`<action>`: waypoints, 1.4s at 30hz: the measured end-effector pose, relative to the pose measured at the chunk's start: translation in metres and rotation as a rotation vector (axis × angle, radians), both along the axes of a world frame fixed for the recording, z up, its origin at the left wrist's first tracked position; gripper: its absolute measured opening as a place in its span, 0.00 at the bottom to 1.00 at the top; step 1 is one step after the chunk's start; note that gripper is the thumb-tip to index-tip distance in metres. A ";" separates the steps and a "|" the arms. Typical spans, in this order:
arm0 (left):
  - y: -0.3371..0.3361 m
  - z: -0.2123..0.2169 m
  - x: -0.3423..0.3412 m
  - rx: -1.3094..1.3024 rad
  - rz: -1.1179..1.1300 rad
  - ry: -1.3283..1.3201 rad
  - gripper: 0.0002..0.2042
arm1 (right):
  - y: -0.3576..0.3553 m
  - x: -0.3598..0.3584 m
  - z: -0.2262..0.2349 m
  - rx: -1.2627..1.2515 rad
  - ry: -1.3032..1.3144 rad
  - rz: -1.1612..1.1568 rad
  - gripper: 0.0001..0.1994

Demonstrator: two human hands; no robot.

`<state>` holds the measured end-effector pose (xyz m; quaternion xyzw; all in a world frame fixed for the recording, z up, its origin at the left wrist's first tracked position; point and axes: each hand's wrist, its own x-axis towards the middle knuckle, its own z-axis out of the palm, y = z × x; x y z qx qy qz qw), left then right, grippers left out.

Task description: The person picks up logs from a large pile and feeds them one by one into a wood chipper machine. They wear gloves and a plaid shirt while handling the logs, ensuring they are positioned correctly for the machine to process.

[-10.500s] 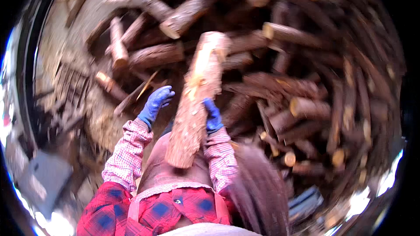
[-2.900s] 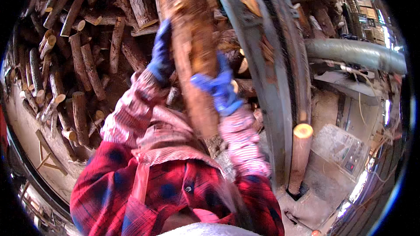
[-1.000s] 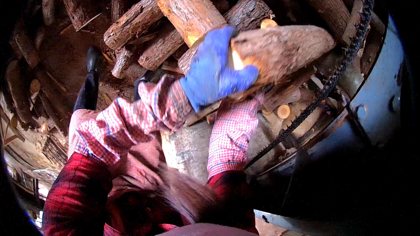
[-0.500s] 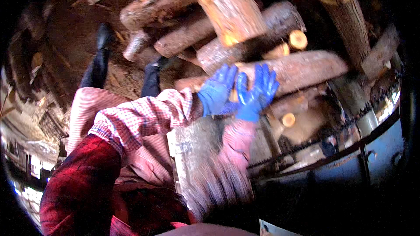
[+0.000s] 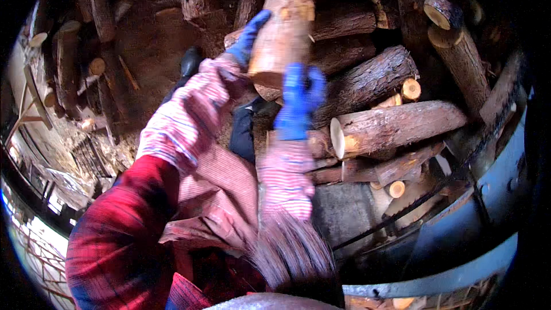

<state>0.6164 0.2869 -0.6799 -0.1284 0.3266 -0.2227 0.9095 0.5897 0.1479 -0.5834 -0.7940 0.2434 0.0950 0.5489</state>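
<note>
A thick, partly barkless log [image 5: 285, 26] slants above the pile, its near end pointing toward me. My left hand [image 5: 251, 39], in a blue glove, lies along the log's left side with its fingers pointing away from me. By the near right end is my right hand [image 5: 298, 103], also blue-gloved. Motion smears its fingers, which overlap the log's edge, and their grip does not show clearly. Right of that hand rests another log [image 5: 404, 127], its pale cut face turned left. Behind it lies a dark rough-barked log [image 5: 370, 80].
Several logs lie across the dark ground at the far left and back. Further right stands an upright-looking log [image 5: 459, 57]. A dark toothed strip [image 5: 410, 212] runs along the blue metal machine frame [image 5: 459, 235]. A grey metal plate [image 5: 344, 206] sits near my right forearm.
Both hands have moved away from the log on the right to the slanting log. That log now appears farther left against the pile. The view has shifted too.
</note>
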 end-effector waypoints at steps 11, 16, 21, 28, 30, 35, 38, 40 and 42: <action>0.101 0.054 -0.018 0.406 -0.551 -0.029 0.23 | 0.027 0.038 -0.028 0.864 0.777 -0.070 0.34; 0.062 0.060 -0.047 1.424 -0.707 -0.324 0.49 | 0.037 0.052 -0.090 1.135 0.600 -0.051 0.36; 0.046 0.134 -0.140 1.502 -0.666 -0.492 0.45 | 0.010 -0.056 -0.066 0.973 0.792 -0.093 0.29; 0.052 0.245 -0.211 0.549 -0.353 0.269 0.27 | 0.051 -0.194 0.129 0.669 0.494 -0.004 0.26; 0.052 0.252 -0.236 0.523 -0.503 0.273 0.30 | 0.043 -0.218 0.136 0.849 0.680 -0.090 0.28; 0.021 0.371 -0.232 0.934 -0.576 0.167 0.29 | 0.020 -0.225 0.206 0.838 0.498 -0.027 0.29; -0.004 0.351 -0.262 0.815 -0.228 -0.066 0.26 | -0.016 -0.208 0.286 0.751 0.107 0.210 0.31; -0.054 0.430 -0.254 1.087 -0.032 -0.241 0.19 | -0.059 -0.195 0.368 0.720 -0.006 0.312 0.35; -0.109 0.437 -0.243 1.301 0.032 -0.307 0.17 | -0.122 -0.189 0.409 0.542 -0.240 0.405 0.37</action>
